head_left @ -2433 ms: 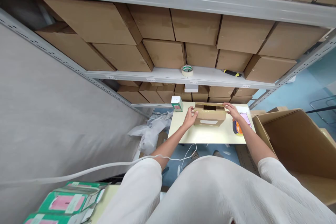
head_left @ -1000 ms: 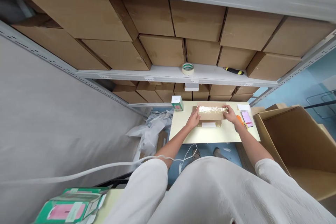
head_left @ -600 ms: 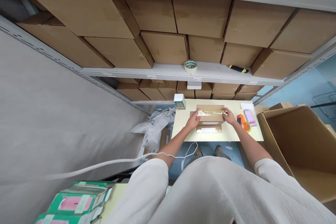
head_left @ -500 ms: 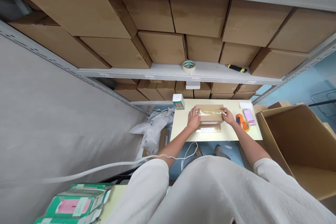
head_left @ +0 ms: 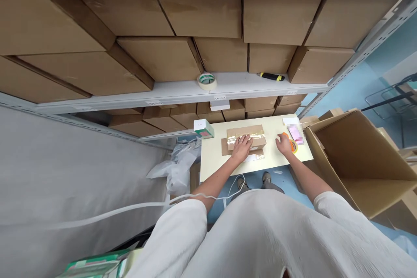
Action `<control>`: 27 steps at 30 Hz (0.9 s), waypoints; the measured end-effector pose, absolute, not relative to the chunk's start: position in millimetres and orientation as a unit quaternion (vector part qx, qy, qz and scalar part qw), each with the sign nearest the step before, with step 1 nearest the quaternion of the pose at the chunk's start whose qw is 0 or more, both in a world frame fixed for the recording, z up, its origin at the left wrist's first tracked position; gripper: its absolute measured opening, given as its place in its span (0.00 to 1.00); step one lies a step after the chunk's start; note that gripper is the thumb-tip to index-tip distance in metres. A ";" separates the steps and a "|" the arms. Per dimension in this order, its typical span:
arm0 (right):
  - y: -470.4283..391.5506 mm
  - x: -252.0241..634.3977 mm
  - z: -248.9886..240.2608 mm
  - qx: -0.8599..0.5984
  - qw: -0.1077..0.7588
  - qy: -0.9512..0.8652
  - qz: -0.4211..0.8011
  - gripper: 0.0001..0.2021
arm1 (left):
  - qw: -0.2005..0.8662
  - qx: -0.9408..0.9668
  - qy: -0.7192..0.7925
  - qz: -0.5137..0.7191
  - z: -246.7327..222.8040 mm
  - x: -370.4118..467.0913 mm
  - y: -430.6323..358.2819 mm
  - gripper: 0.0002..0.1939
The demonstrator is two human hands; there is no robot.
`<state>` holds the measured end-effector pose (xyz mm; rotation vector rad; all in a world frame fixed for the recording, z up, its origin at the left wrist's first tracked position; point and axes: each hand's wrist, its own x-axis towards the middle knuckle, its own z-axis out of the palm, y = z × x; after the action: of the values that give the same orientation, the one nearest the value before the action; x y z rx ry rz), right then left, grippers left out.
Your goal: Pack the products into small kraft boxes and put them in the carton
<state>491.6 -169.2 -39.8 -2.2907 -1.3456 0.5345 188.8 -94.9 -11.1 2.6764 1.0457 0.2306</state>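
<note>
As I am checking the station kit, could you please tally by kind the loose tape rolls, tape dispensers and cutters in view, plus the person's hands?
Cream tape roll: 1
Orange tape dispenser, partly hidden: 1
Yellow-and-black cutter: 1
Hands, the left hand on the brown box, the right hand at the dispenser: 2
Total: 5

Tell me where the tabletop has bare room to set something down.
Bare tabletop shows between the taped carton and the right hand, and at the left end, nearer the person than the green-and-white box. The right end is crowded: tape dispenser, phone and white paper lie close together.
</note>
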 end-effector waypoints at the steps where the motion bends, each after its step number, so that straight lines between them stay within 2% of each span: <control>1: -176.8 501.9 -41.9 -0.853 0.167 -0.459 0.181 0.19 | 0.130 0.920 0.362 0.077 -11.0 190.3 -95.0 0.27; 3: -189.2 518.6 -47.6 -0.881 0.099 -0.428 0.176 0.17 | 0.137 0.916 0.370 0.074 -11.1 194.1 -95.3 0.27; 5: -196.5 528.3 -54.6 -0.889 0.080 -0.413 0.179 0.16 | 0.151 0.910 0.379 0.073 -11.4 198.4 -95.0 0.27; 11: -198.3 530.0 -72.9 -0.893 0.127 -0.371 0.222 0.17 | 0.202 0.898 0.381 0.091 -11.1 201.9 -91.5 0.29; 15: -199.3 528.7 -81.2 -0.887 0.182 -0.368 0.212 0.15 | 0.207 0.896 0.382 0.085 -10.6 200.5 -90.8 0.30; 18: -202.3 529.1 -83.1 -0.888 0.186 -0.370 0.201 0.14 | 0.201 0.898 0.384 0.077 -11.2 200.7 -91.6 0.28; 23: -204.3 530.3 -67.0 -0.898 0.122 -0.370 0.206 0.12 | 0.202 0.897 0.385 0.079 -11.8 201.5 -92.1 0.28; 27: -197.3 534.8 -36.8 -0.876 0.173 -0.377 0.246 0.16 | 0.197 0.901 0.379 0.080 -10.9 201.2 -92.3 0.28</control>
<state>534.8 -197.3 -36.8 -2.4845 -1.0694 0.6977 201.2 -92.3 -10.9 2.5219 1.0608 0.2235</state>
